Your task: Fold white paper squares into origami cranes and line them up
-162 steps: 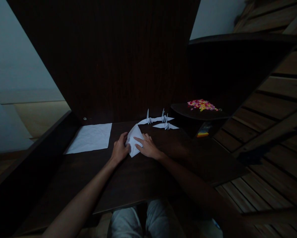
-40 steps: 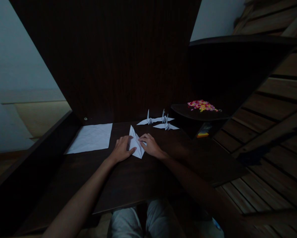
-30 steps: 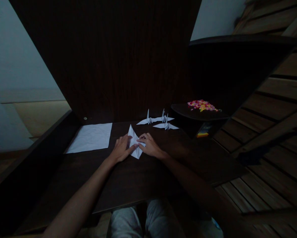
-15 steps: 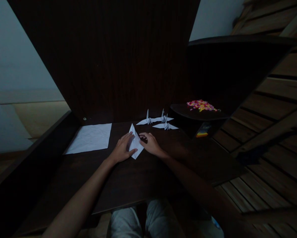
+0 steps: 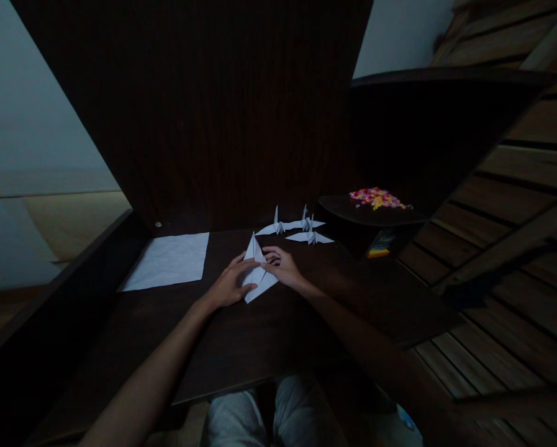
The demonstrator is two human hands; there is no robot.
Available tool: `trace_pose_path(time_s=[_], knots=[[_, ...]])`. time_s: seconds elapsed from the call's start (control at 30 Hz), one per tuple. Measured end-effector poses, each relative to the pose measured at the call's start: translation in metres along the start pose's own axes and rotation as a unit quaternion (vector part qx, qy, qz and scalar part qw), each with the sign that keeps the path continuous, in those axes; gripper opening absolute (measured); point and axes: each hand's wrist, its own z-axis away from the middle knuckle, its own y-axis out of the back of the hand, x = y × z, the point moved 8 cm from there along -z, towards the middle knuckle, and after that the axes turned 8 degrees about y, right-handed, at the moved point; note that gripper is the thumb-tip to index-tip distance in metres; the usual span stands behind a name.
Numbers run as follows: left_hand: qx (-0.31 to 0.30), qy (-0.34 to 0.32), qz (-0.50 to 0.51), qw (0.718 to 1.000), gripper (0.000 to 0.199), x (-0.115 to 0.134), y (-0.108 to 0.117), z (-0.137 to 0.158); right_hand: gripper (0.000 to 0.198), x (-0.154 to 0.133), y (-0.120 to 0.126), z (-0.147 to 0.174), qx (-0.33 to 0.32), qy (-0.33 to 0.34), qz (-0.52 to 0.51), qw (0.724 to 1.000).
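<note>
A partly folded white sheet of paper (image 5: 258, 287), kite-shaped with a pointed top, lies on the dark desk in front of me. My left hand (image 5: 234, 282) holds its left side, with fingers across the middle and the thumb near the lower part. On the right edge, my right hand (image 5: 282, 267) grips the paper, thumb on top and fingers curled beside it. Several folds are partly covered by the fingers. Just beyond stand three white paper cranes: one on the left (image 5: 278, 228), one behind (image 5: 305, 223) and one in front (image 5: 311, 237).
A flat, creased white sheet (image 5: 169, 261) lies on the left of the desk (image 5: 241, 347). To the right, a rounded shelf (image 5: 353, 214) carries a pile of small pink, red and yellow pieces (image 5: 380, 198). Under it is a dark and yellow packet (image 5: 379, 244). Raised panels border the desk.
The folded paper has turned slightly, its lower right corner swinging outward to the right. My right thumb has moved onto the paper, and my left fingers reach further across it.
</note>
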Motion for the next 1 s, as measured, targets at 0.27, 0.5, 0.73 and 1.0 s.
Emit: trace_pose_path(time_s=[0.27,0.5,0.73,1.0], knots=[[0.003,-0.034,-0.005,0.999,0.053,0.015,0.004,0.004,0.023,-0.001,0.0,0.0,0.001,-0.027,-0.017,1.0],[0.008,-0.046,-0.03,0.998,0.052,0.022,0.004,0.005,0.021,-0.006,0.001,0.0,0.009,-0.006,-0.002,1.0],[-0.012,-0.068,0.003,0.998,0.049,0.028,0.003,0.006,0.024,-0.014,0.004,-0.002,0.038,0.013,-0.047,0.998],[-0.02,-0.084,0.002,0.996,0.045,0.031,0.001,0.007,0.023,-0.028,0.014,-0.003,0.076,0.041,-0.043,0.995]])
